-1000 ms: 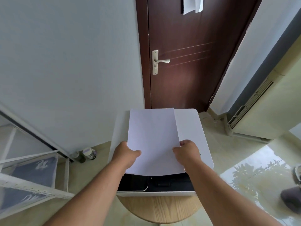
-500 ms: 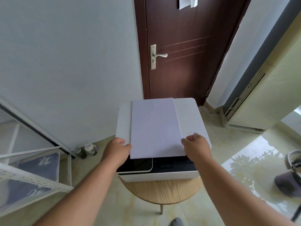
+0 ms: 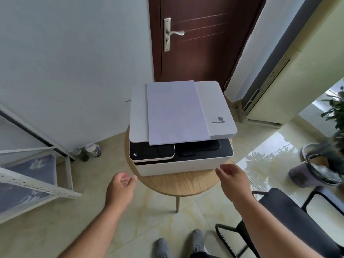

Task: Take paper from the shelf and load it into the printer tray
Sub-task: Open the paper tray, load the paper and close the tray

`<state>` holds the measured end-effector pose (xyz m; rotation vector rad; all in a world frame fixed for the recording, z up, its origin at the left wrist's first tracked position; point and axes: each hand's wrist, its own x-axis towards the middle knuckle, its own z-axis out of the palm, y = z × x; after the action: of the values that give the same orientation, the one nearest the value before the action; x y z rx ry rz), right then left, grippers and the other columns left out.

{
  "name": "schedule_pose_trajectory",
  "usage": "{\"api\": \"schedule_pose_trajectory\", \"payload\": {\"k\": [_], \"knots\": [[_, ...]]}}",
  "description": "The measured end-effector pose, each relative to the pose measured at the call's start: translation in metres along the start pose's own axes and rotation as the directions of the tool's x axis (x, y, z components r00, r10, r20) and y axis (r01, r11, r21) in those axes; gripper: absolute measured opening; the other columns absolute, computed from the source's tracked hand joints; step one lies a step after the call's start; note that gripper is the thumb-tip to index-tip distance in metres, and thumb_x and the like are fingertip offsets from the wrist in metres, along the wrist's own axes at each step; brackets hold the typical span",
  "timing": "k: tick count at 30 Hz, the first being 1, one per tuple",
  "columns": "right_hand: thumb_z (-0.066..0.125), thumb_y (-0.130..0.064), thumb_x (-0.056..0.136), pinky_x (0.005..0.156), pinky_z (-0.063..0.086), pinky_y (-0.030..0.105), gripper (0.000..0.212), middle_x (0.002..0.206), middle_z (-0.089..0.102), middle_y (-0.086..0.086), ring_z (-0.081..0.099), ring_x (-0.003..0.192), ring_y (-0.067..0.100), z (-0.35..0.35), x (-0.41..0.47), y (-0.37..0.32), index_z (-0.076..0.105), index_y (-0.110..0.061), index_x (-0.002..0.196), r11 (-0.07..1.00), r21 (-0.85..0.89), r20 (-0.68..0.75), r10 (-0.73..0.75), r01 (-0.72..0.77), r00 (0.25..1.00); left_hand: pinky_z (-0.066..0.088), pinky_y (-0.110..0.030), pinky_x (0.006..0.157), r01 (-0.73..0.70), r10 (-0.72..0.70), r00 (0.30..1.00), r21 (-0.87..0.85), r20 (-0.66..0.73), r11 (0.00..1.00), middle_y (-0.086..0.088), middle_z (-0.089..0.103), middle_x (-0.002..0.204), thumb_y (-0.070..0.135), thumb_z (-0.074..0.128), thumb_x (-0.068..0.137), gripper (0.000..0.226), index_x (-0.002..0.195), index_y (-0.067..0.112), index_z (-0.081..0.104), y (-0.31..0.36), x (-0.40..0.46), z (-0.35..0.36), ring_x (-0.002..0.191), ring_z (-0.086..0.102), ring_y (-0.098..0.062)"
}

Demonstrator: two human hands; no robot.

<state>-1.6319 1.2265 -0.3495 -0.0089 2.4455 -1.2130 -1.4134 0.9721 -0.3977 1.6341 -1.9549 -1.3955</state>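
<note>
A stack of white paper (image 3: 176,112) lies flat on the lid of the white printer (image 3: 217,101), its near edge hanging slightly over the black control panel. The printer stands on a round wooden stool (image 3: 178,183). My left hand (image 3: 121,189) hovers below the printer's front left corner, fingers loosely curled and holding nothing. My right hand (image 3: 232,179) hovers by the front right corner, also empty with fingers apart. Neither hand touches the paper or the printer.
A white metal shelf (image 3: 37,179) with bluish cloth stands at the left. A dark door (image 3: 195,40) is behind the printer, an air conditioner unit (image 3: 290,75) at the right. A black chair (image 3: 297,220) sits at the lower right, a potted plant (image 3: 320,168) beyond it.
Both hands let go of the paper, which now rests on the printer lid. They drew back toward me and down, and my view pulled back.
</note>
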Motion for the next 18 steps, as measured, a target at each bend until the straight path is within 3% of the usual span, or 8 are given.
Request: {"api": "schedule_pose_trajectory", "payload": {"k": [3, 5, 8, 12, 15, 18], "knots": [[0.069, -0.034, 0.096, 0.073, 0.045, 0.028, 0.029, 0.102, 0.068, -0.011, 0.061, 0.089, 0.003, 0.000, 0.005, 0.014, 0.067, -0.018, 0.121, 0.999, -0.031, 0.042, 0.018, -0.017, 0.999, 0.048, -0.032, 0.095, 0.015, -0.009, 0.995, -0.070, 0.097, 0.997, -0.009, 0.066, 0.131, 0.032, 0.077, 0.090, 0.057, 0.136, 0.009, 0.055, -0.012, 0.007, 0.012, 0.110, 0.065, -0.019], [0.071, -0.033, 0.096, 0.078, 0.046, 0.028, 0.038, 0.116, 0.071, -0.002, 0.065, 0.099, 0.013, 0.001, 0.016, 0.026, 0.065, -0.014, 0.129, 0.999, -0.039, 0.058, 0.034, -0.032, 0.998, 0.046, -0.034, 0.105, 0.034, -0.020, 0.992, -0.108, 0.127, 0.994, -0.012, 0.058, 0.145, 0.034, 0.080, 0.087, 0.071, 0.145, 0.010, 0.048, -0.016, 0.013, 0.022, 0.129, 0.059, -0.020], [0.072, -0.031, 0.096, 0.082, 0.048, 0.028, 0.052, 0.138, 0.064, 0.004, 0.062, 0.118, 0.019, 0.005, 0.043, 0.047, 0.057, -0.012, 0.142, 0.998, -0.039, 0.090, 0.050, -0.046, 0.995, 0.041, -0.033, 0.107, 0.037, -0.021, 0.994, -0.149, 0.106, 0.988, -0.011, 0.047, 0.156, 0.024, 0.082, 0.086, 0.079, 0.151, 0.007, 0.040, -0.024, 0.027, 0.040, 0.143, 0.047, -0.021], [0.074, -0.028, 0.095, 0.105, 0.049, 0.039, 0.069, 0.156, 0.050, 0.003, 0.051, 0.142, 0.021, 0.019, 0.083, 0.078, 0.041, -0.015, 0.155, 0.998, 0.005, 0.176, 0.066, -0.068, 0.982, 0.040, -0.035, 0.107, -0.018, 0.030, 0.996, -0.147, 0.081, 0.989, 0.004, 0.056, 0.135, 0.017, 0.080, 0.088, 0.055, 0.136, 0.019, 0.053, -0.039, 0.046, 0.068, 0.140, 0.047, -0.019], [0.074, -0.021, 0.095, 0.102, 0.044, 0.036, 0.064, 0.154, 0.050, -0.002, 0.044, 0.148, 0.020, 0.029, 0.107, 0.095, 0.043, -0.020, 0.151, 0.994, 0.078, 0.208, 0.055, -0.072, 0.977, 0.041, -0.030, 0.101, -0.053, 0.065, 0.995, -0.163, 0.069, 0.985, 0.002, 0.063, 0.135, 0.024, 0.079, 0.089, 0.046, 0.130, 0.015, 0.060, -0.049, 0.058, 0.084, 0.136, 0.053, -0.016], [0.075, -0.020, 0.094, 0.101, 0.042, 0.034, 0.050, 0.139, 0.055, -0.011, 0.044, 0.147, 0.017, 0.034, 0.121, 0.107, 0.051, -0.027, 0.137, 0.992, 0.120, 0.192, 0.021, -0.044, 0.981, 0.045, -0.031, 0.103, -0.068, 0.080, 0.995, -0.186, 0.054, 0.980, 0.006, 0.068, 0.133, 0.039, 0.079, 0.087, 0.050, 0.129, 0.018, 0.062, -0.058, 0.067, 0.089, 0.131, 0.058, -0.010]]}}
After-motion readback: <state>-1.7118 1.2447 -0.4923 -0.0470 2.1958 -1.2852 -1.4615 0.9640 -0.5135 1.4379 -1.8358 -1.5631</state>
